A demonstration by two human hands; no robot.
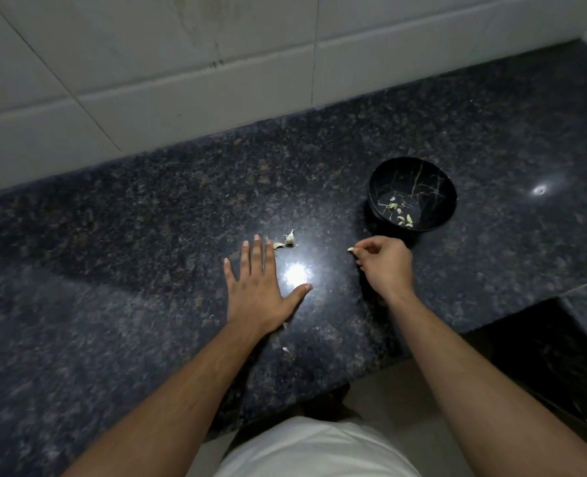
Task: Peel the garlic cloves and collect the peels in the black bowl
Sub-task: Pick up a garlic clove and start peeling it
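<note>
My left hand (258, 291) lies flat on the dark granite counter (147, 218) with its fingers straight and spread. Just beyond its fingertips sit a small garlic piece (290, 238) and a pale scrap of peel (278, 245). My right hand (385, 263) hovers to the right with curled fingers, pinching a small pale garlic bit (350, 249) at its fingertips. The black bowl (381, 182) stands behind my right hand and holds several pale peel scraps (400, 213).
A white tiled wall (182, 63) runs along the back of the counter. The counter's front edge steps down at the right into a dark recess (543, 356). Tiny peel flecks (285, 349) lie near my left wrist.
</note>
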